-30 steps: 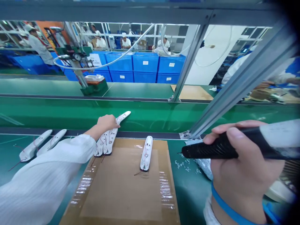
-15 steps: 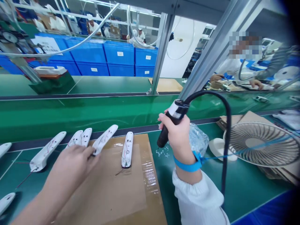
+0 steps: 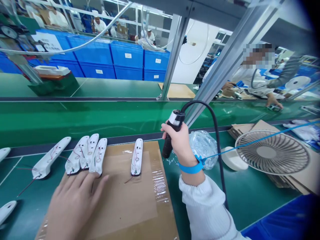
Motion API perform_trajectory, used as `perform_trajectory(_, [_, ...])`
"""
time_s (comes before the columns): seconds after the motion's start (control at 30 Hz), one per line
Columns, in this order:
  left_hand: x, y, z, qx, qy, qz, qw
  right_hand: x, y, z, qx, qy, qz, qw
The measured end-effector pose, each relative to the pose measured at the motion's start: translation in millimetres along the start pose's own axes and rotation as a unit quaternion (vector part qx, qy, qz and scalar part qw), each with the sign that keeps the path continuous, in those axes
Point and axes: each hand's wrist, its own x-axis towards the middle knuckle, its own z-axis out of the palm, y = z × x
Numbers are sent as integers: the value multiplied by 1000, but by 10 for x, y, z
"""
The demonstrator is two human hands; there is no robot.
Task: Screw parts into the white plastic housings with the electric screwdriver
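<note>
My left hand lies low over the cardboard sheet, thumb apart and fingers stretched out, with nothing gripped. Its fingertips are at the lower end of a white plastic housing with thin wires; whether they touch it I cannot tell. Two similar housings stand close together just left of it. A single wired housing is farther right on the cardboard. My right hand is wrapped round a black corded electric screwdriver, tilted with its lower end above the green bench. A blue strap circles my right wrist.
More housings are at the left. On the right are a clear plastic bag, a round fan grille and cardboard pieces. A green conveyor belt runs behind the bench. A metal post stands ahead; a co-worker's hand is beyond it.
The housing my left hand held now rests beside the other two, and the fingers have let go. My left hand has drawn down and back. My right hand has shifted left with the screwdriver.
</note>
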Motion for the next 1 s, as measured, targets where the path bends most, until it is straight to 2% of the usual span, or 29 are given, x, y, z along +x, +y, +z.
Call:
perform_trajectory(0.17, [167, 645, 60, -120, 20, 141, 983, -210, -310, -32, 65, -35, -59, 996])
perform_trajectory(0.27, [286, 964, 170, -157, 18, 172, 972, -394, -491, 29, 115, -72, -88, 987])
perform_trajectory(0.37, [335, 1103, 259, -153, 14, 183, 971, -549, -612, 104, 137, -93, -101, 981])
perform_trajectory(0.53, [300, 1116, 296, -175, 24, 156, 972, -647, -669, 145, 150, -119, -127, 973])
perform_trajectory(0.7, [264, 1121, 284, -190, 7, 138, 972, -669, -648, 156, 139, -149, -147, 968])
perform_trajectory(0.83, [182, 1013, 282, -168, -7, 128, 977, -717, -640, 184, 132, -157, -158, 966])
perform_trajectory(0.9, [145, 888, 307, -172, -13, 77, 982, -762, -661, 192, 132, -155, -163, 965])
perform_trajectory(1.0, [155, 711, 392, -195, -39, -36, 979, -870, -725, 226, 123, -131, -171, 969])
